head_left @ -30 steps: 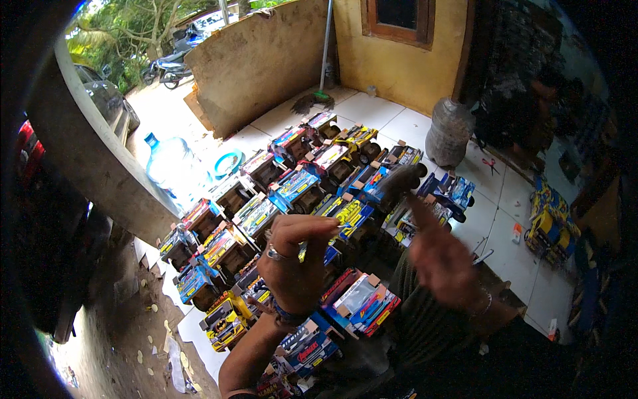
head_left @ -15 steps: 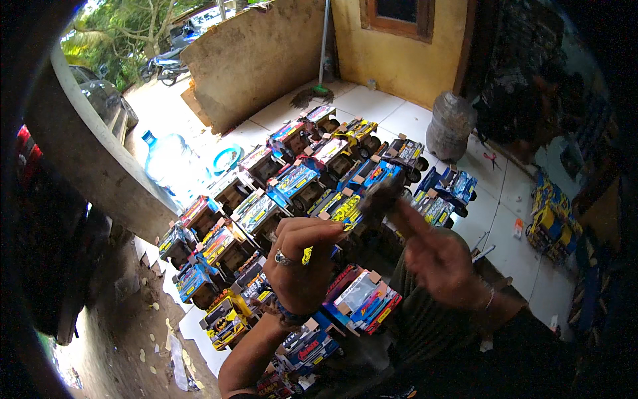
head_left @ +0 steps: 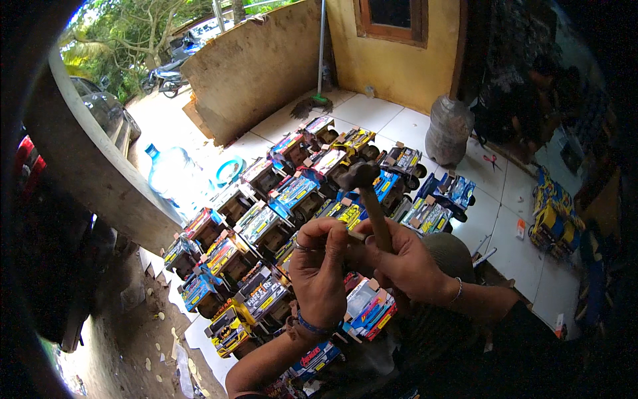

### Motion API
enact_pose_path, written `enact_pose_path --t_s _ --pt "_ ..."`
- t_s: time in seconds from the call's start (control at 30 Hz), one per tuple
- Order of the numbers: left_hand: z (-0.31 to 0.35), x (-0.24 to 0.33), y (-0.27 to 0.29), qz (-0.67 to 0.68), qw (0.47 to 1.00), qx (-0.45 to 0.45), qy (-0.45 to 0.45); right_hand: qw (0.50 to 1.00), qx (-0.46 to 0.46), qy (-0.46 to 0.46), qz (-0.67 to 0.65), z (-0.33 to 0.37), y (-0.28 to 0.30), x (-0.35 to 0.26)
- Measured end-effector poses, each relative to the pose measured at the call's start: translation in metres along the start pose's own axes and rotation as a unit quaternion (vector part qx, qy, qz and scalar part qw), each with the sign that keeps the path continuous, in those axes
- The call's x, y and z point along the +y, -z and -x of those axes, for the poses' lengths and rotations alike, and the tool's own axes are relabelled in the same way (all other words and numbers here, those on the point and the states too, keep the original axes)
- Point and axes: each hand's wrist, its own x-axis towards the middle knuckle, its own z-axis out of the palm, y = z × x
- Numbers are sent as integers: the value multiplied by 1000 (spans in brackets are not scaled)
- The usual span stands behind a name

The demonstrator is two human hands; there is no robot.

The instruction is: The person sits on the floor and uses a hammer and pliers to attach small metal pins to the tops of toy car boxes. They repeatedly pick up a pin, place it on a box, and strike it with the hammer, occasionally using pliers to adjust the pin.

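While the right hand (head_left: 413, 267) wraps one hammer (head_left: 376, 214), handle running 11-to-5, head at 11, the left hand (head_left: 322, 276) sits just beside at 9, pinched, contents unclear. Beyond, 8 to 1: toy trucks (head_left: 292, 191), fifteen-plus, overlapping; one water jug (head_left: 174, 174) at 10; one broom (head_left: 312, 106) at 11.

The floor (head_left: 372, 113) was of pale tiles. Toy trucks (head_left: 292, 193) stood on it in close rows. A broom (head_left: 311, 107) rested behind them; a dusty plastic jug (head_left: 448, 133) and red scissors (head_left: 490, 160) were on the right.
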Motion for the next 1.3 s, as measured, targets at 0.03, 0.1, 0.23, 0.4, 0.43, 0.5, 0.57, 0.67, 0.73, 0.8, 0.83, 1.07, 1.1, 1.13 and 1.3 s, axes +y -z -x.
enact_pose_path --t_s 0.03,0.1,0.23,0.4,0.43,0.5,0.57,0.67,0.73,0.8,0.83,1.07,1.1,1.13,1.3 --pt "0 0 1 36 999 -3 36 999 32 -26 -6 -1 0 1" --pt "-2 -1 4 15 999 -12 38 999 48 3 -21 -2 4 -2" --pt "-5 -1 9 5 997 -47 63 996 78 44 25 -2 11 -17" --pt "-12 9 13 26 995 -84 38 995 55 21 85 -2 19 -36" --pt "-15 12 15 -44 993 -110 -1 995 51 12 89 -3 19 -38" --pt "-22 19 22 -191 967 -155 -69 993 32 16 110 -4 20 -41" --pt "-29 25 28 -325 910 -169 -195 991 24 20 133 -4 20 -43" --pt "-32 31 35 -406 857 -175 -265 987 11 34 154 -4 20 -42" --pt "-34 33 37 -419 841 -195 -282 987 -19 53 147 -5 20 -41" --pt "-37 35 37 -423 834 -217 -278 987 -20 45 156 -7 20 -38" --pt "-38 35 37 -424 830 -227 -284 986 -20 48 160 -8 20 -37" --pt "-39 38 37 -471 796 -236 -297 983 -7 87 164 -11 18 -28" --pt "-39 38 37 -472 792 -239 -304 981 -16 83 173 -11 18 -28" --pt "-40 38 37 -468 792 -244 -308 980 -26 79 180 -11 19 -28" --pt "-42 38 38 -464 792 -226 -326 981 -73 79 162 -11 20 -25"
